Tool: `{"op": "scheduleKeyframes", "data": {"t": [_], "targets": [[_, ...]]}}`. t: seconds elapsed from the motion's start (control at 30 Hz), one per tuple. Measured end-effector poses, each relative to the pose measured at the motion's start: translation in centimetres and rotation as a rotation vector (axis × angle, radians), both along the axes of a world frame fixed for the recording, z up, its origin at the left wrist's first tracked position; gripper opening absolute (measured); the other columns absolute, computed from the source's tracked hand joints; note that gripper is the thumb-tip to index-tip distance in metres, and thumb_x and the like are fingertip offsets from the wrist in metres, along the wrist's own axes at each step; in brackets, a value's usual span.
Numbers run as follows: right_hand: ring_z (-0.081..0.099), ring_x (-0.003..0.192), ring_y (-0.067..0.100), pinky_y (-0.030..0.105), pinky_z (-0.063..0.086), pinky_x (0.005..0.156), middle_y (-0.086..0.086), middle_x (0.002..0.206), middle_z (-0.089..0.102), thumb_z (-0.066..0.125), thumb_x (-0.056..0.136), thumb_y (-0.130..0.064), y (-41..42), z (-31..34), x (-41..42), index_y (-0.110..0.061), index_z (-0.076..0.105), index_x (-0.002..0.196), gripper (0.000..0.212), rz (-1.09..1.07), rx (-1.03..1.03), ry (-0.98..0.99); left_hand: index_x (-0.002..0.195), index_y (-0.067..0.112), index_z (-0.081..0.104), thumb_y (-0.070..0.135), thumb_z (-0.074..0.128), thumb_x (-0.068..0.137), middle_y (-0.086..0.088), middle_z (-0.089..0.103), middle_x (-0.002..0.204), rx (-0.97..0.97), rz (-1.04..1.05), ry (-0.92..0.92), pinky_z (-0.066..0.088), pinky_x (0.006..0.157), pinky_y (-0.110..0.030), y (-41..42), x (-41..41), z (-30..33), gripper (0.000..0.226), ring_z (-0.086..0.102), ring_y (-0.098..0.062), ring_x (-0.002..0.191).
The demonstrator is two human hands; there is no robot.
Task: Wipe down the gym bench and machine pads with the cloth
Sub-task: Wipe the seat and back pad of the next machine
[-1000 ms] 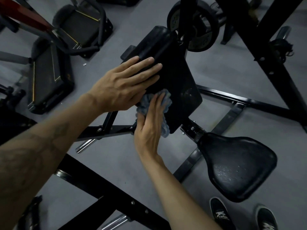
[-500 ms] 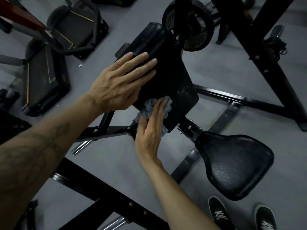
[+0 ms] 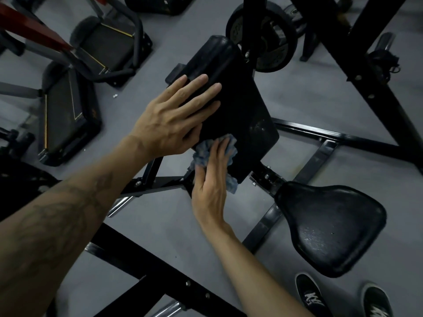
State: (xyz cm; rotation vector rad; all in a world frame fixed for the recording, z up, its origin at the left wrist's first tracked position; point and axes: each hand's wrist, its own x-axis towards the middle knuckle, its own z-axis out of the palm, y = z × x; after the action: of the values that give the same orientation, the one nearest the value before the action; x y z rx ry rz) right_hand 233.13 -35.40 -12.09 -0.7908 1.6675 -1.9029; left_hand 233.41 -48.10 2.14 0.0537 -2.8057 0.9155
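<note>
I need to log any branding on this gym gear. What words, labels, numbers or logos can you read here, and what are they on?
"KY"-like white letters, partly legible, on the left black shoe.
White marking on the right black shoe: cut off, unreadable.
Raised lettering on the weight plate: too dark and blurred to read.
Small gold emblem on the floor pad: too small to read.
Arm pad, seat, cloth: no text visible.
</note>
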Motion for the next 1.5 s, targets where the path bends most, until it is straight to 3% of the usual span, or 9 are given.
{"op": "scheduleKeyframes", "data": {"t": [0.1,0.2,0.33,0.6,0.77,0.93,1.1,1.33,1.5], "targets": [[-0.003,0.157,0.024,0.051,0.017,0.126,0.007,0.170,0.005,0.049,0.107,-0.019,-0.7,0.1,-1.5,-0.014,0.010,0.160,0.066,-0.020,-0.005,0.027,0.143,0.008,0.059,0.016,0.055,0.098,-0.012,0.044,0.159,0.010,0.010,0.013,0.038,0.116,-0.058,0.1,0.0,-0.1,0.046,0.038,-0.036,0.149],[-0.003,0.157,0.025,0.053,0.020,0.125,0.010,0.170,0.005,0.048,0.107,-0.021,-0.3,-0.6,-1.0,-0.008,0.014,0.160,0.065,-0.036,0.018,0.002,0.142,0.008,0.060,0.016,0.055,0.097,-0.012,0.045,0.158,0.019,0.013,0.019,0.039,0.115,-0.059,0.1,0.0,-0.1,0.047,0.039,-0.036,0.149],[-0.008,0.157,0.022,0.049,0.014,0.127,0.006,0.171,0.000,0.049,0.107,-0.022,0.1,0.3,0.4,-0.012,0.012,0.161,0.066,-0.003,0.027,-0.060,0.142,0.009,0.060,0.016,0.056,0.096,-0.012,0.045,0.158,0.011,0.014,0.039,0.040,0.115,-0.058,0.0,0.0,-0.3,0.047,0.040,-0.035,0.148],[-0.004,0.157,0.025,0.056,0.023,0.123,0.009,0.170,0.003,0.047,0.106,-0.027,0.0,-1.4,-0.6,-0.009,0.016,0.160,0.065,-0.011,0.054,0.031,0.140,0.010,0.062,0.016,0.059,0.094,-0.011,0.047,0.157,0.011,0.002,0.068,0.042,0.114,-0.057,-0.1,0.0,-0.6,0.047,0.041,-0.034,0.148],[-0.003,0.157,0.028,0.056,0.018,0.125,0.008,0.170,0.004,0.051,0.107,-0.023,-0.5,-0.6,-1.4,-0.020,0.010,0.160,0.068,0.015,-0.020,0.099,0.140,0.010,0.063,0.016,0.059,0.094,-0.011,0.048,0.156,0.009,0.000,0.083,0.042,0.114,-0.056,0.0,-0.1,-0.6,0.046,0.042,-0.034,0.148],[-0.005,0.157,0.023,0.054,0.025,0.123,0.004,0.171,-0.002,0.044,0.107,-0.034,-0.4,-0.9,-0.9,-0.013,0.012,0.161,0.066,-0.027,0.036,-0.093,0.141,0.010,0.062,0.016,0.059,0.094,-0.011,0.046,0.157,0.003,0.002,0.073,0.042,0.114,-0.056,-0.1,0.0,-0.7,0.048,0.041,-0.034,0.148],[-0.004,0.157,0.026,0.052,0.016,0.126,0.007,0.170,0.003,0.051,0.107,-0.020,-0.5,0.5,-0.4,-0.016,0.015,0.160,0.064,-0.004,-0.026,0.017,0.140,0.010,0.063,0.015,0.060,0.093,-0.011,0.047,0.157,-0.001,-0.001,0.084,0.043,0.114,-0.056,-0.1,0.0,-0.7,0.047,0.041,-0.034,0.148],[-0.006,0.157,0.025,0.055,0.028,0.121,0.003,0.171,-0.003,0.039,0.107,-0.038,-0.1,-1.1,-0.2,-0.011,0.015,0.161,0.065,-0.024,0.043,-0.083,0.140,0.010,0.062,0.015,0.060,0.093,-0.011,0.047,0.157,0.005,0.005,0.084,0.043,0.114,-0.056,0.0,0.0,-0.7,0.048,0.042,-0.034,0.148],[-0.002,0.157,0.026,0.051,0.017,0.126,0.009,0.170,0.006,0.051,0.106,-0.015,-1.3,0.7,-1.2,-0.015,0.016,0.159,0.064,-0.046,-0.022,0.020,0.141,0.010,0.062,0.015,0.059,0.094,-0.010,0.046,0.157,0.004,0.009,0.087,0.043,0.114,-0.056,0.1,0.0,-0.7,0.047,0.041,-0.034,0.148]]}}
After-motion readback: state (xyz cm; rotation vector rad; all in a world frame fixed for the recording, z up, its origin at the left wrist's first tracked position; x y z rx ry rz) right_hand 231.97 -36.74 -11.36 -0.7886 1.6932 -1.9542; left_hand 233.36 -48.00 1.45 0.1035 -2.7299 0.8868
